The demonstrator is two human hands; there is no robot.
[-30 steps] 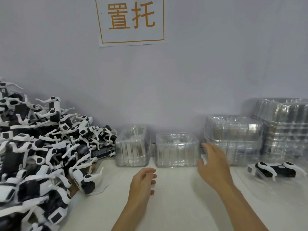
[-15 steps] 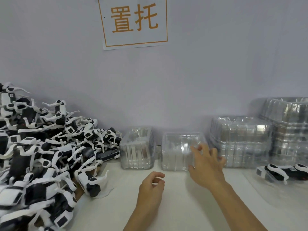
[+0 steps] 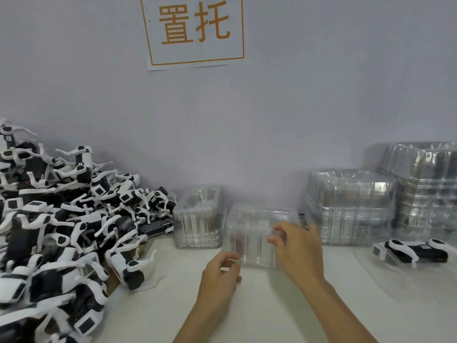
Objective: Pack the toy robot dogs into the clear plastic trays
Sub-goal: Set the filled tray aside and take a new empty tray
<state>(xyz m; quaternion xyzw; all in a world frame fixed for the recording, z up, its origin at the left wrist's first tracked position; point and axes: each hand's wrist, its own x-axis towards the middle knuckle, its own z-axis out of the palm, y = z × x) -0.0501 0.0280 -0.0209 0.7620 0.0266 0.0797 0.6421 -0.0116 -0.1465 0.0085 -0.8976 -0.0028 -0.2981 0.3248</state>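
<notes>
Right hand (image 3: pixel 295 246) gripping clear tray (image 3: pixel 252 233) at its near right edge, left hand (image 3: pixel 220 276) loosely curled, empty, just below; dog pile (image 3: pixel 61 219) far left.

Factory packing station: heaped toy robot dogs (image 3: pixel 61 231), stacked clear trays (image 3: pixel 351 206), wall sign (image 3: pixel 194 30).

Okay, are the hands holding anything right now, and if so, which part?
The right hand grips the clear tray at its right end. The left hand, fingers curled by its lower left corner, holds nothing clearly.
</notes>
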